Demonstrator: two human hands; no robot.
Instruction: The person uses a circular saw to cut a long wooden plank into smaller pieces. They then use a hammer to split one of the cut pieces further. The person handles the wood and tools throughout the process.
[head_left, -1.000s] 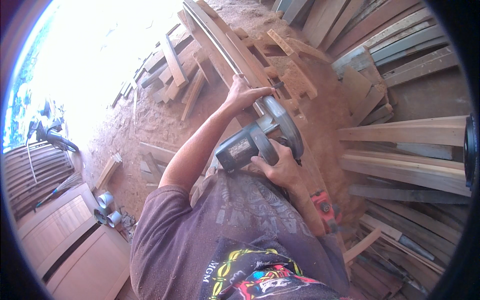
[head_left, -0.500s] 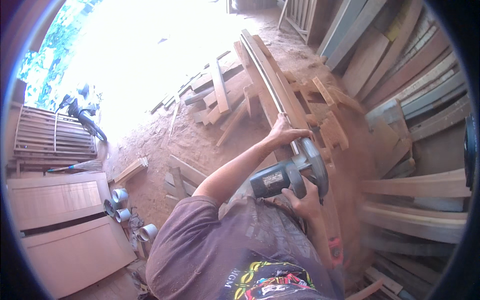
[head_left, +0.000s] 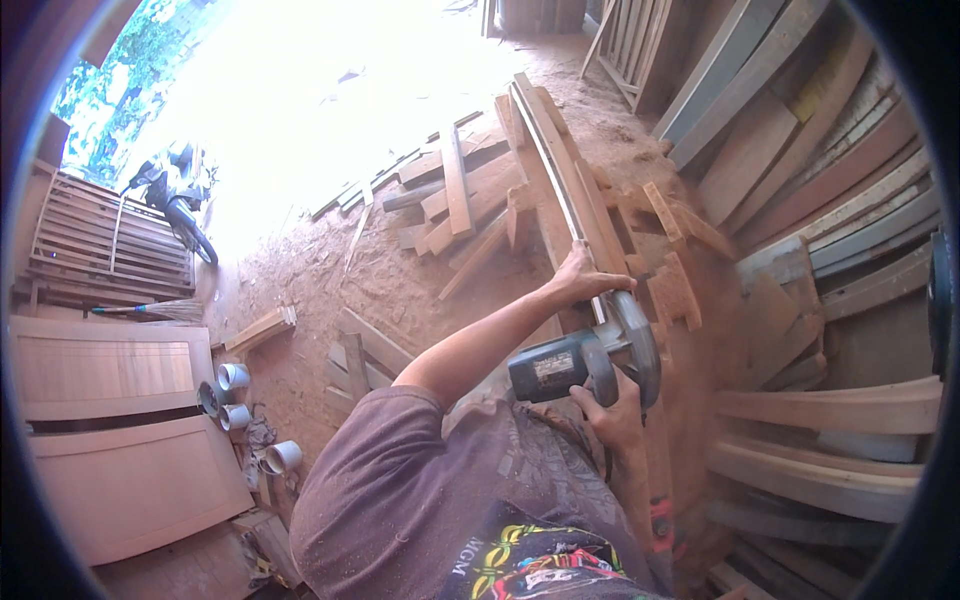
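My right hand [head_left: 613, 408] is closed round the rear handle of a dark circular saw [head_left: 550, 368], whose grey rounded guard [head_left: 634, 345] faces right. The saw rests on a long wooden plank [head_left: 590, 215] that runs away from me, with a pale narrow strip [head_left: 555, 175] along it. Just ahead of the saw, my left hand [head_left: 580, 278] grips the plank, its thumb stretched across toward the guard and its fingers on the left edge. The blade is hidden under the saw.
Loose offcuts [head_left: 455, 185] lie on the dusty ground ahead, left of the plank. Curved boards [head_left: 830, 405] and leaning planks [head_left: 740, 85] crowd the right side. At left are door panels [head_left: 110, 370], several white cups [head_left: 282, 457], a broom [head_left: 160, 310] and a motorcycle [head_left: 175, 195].
The view has shifted slightly, so the plank and saw appear a little lower and farther right. Both hands keep their holds; any saw travel along the plank is too small to tell.
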